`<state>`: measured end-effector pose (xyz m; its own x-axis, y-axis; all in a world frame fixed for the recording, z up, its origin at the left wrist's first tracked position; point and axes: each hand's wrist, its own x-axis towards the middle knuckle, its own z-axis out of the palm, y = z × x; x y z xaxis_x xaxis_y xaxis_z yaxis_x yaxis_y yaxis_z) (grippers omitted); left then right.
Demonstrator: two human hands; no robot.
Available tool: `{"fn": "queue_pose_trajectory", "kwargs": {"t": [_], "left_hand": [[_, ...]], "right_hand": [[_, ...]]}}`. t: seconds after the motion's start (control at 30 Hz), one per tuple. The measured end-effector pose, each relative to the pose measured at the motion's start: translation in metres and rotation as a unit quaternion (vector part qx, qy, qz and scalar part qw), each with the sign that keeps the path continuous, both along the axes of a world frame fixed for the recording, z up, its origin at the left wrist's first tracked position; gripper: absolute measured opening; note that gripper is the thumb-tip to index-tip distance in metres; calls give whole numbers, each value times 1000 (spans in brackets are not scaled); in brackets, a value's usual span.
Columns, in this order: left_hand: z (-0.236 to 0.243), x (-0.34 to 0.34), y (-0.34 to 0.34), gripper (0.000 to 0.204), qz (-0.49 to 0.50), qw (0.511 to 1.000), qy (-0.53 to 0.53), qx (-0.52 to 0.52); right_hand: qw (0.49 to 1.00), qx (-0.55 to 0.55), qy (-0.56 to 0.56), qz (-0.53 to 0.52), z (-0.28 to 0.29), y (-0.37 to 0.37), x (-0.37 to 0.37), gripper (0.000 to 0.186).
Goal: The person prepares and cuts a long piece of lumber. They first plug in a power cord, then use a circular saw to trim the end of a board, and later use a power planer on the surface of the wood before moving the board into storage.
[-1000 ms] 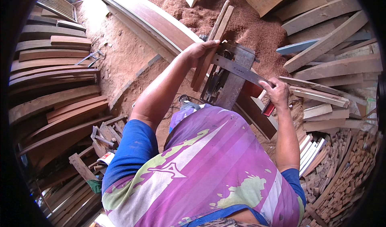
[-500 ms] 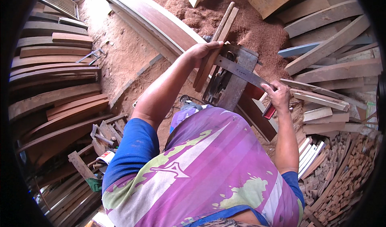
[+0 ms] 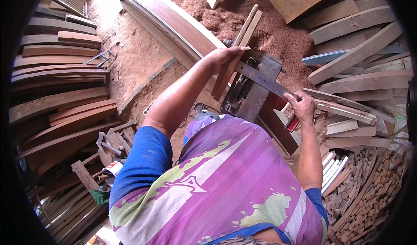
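Note:
My left hand is closed over the edge of a narrow brown wooden board, tilted away from me. In my closed right hand is a try square, its flat metal blade with a hole at the far end. A red part shows below my right fingers. The blade reaches left across a worn grey block to beside the board. Dark metal parts sit between the board and the block, partly under the blade; I cannot make out their full shape.
Reddish sawdust is heaped beyond my hands. A long plank lies at the far left. Curved timber is stacked on the left, more beams on the right. Small offcuts pile up near right.
The whole view has shifted slightly, so the workpiece and both hands appear a little lower and to the right. Both hands keep their grips, and the blade stays across the block.

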<state>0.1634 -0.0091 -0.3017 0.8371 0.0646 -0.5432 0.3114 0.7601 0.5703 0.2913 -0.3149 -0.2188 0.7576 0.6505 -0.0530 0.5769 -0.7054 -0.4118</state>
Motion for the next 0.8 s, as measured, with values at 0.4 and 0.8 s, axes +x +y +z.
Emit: {"fn": "queue_pose_trajectory", "kwargs": {"t": [0.4,0.8], "left_hand": [[16,-4,-4,57,8,999,13,36],[18,-5,-4,55,0,998,40,46]], "right_hand": [[1000,-7,2,0,-2,-2,3,46],[1000,-23,13,-13,1,-1,1,46]]}}
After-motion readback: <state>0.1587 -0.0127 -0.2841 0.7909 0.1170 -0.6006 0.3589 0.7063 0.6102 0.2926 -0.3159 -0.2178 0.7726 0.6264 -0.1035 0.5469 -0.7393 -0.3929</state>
